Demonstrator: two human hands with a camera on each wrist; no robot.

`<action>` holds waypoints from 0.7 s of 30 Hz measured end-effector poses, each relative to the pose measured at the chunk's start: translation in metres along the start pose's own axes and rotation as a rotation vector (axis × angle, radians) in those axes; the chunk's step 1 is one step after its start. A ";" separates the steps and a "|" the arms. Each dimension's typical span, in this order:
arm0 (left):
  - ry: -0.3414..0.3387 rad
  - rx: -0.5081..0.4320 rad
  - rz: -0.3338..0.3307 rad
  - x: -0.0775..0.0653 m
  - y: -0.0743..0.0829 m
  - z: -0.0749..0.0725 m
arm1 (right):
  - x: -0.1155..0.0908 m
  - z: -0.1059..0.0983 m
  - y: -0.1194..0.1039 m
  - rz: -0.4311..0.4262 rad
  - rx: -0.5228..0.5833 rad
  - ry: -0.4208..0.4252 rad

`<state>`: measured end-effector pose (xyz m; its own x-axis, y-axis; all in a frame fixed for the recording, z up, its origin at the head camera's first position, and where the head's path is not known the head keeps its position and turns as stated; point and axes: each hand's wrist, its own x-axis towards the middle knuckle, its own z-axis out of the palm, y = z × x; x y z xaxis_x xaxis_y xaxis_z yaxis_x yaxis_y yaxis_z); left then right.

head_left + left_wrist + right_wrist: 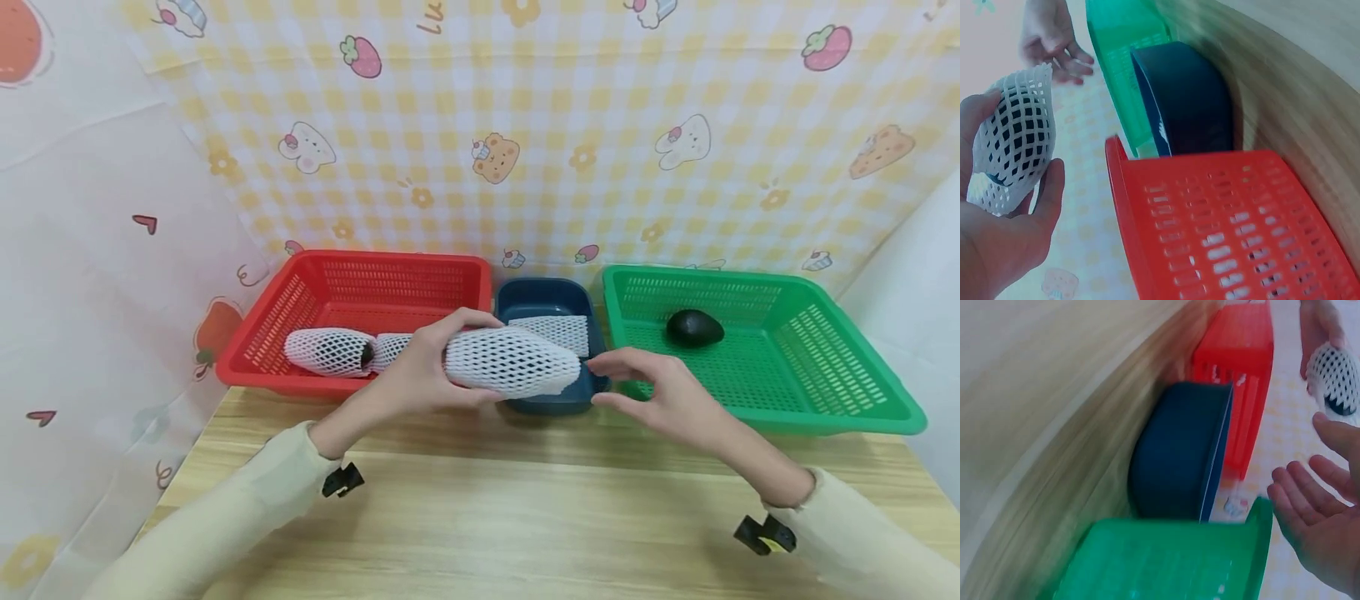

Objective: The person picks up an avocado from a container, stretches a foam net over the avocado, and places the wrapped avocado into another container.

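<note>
My left hand [420, 367] grips a dark avocado in a white foam net sleeve [513, 362], above the front of a dark blue tub [551, 407]. In the left wrist view, the dark skin shows through the mesh of the netted avocado [1019, 125]. Just right of the sleeve's tip is my right hand [667, 396], fingers apart and holding nothing. An empty-looking white foam net [562, 332] lies in the tub. One bare dark avocado [694, 328] lies in the green basket [765, 421].
At left stands a red basket [352, 258] with a netted avocado [326, 350] and another netted piece [390, 346], partly hidden by my left hand. All three containers stand side by side on a wooden table [510, 517], before a patterned cloth [465, 192].
</note>
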<state>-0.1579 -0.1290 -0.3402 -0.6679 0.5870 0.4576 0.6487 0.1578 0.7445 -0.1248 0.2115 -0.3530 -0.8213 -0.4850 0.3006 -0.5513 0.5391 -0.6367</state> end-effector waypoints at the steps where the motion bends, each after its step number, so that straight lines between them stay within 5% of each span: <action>1: -0.003 0.001 -0.009 -0.001 0.000 -0.003 | -0.002 -0.002 0.003 -0.017 -0.058 0.004; 7: -0.019 0.100 -0.051 -0.008 0.003 -0.018 | -0.009 -0.014 0.015 -0.079 -0.230 0.039; 14: -0.029 0.277 -0.039 -0.012 0.006 -0.028 | -0.011 -0.020 0.015 -0.080 -0.260 0.028; 21: -0.077 0.258 -0.020 -0.013 0.006 -0.025 | -0.003 -0.017 0.011 -0.142 -0.265 0.062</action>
<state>-0.1550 -0.1556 -0.3292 -0.6579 0.6389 0.3986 0.7140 0.3609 0.5999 -0.1309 0.2304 -0.3483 -0.7364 -0.5298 0.4208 -0.6734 0.6337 -0.3806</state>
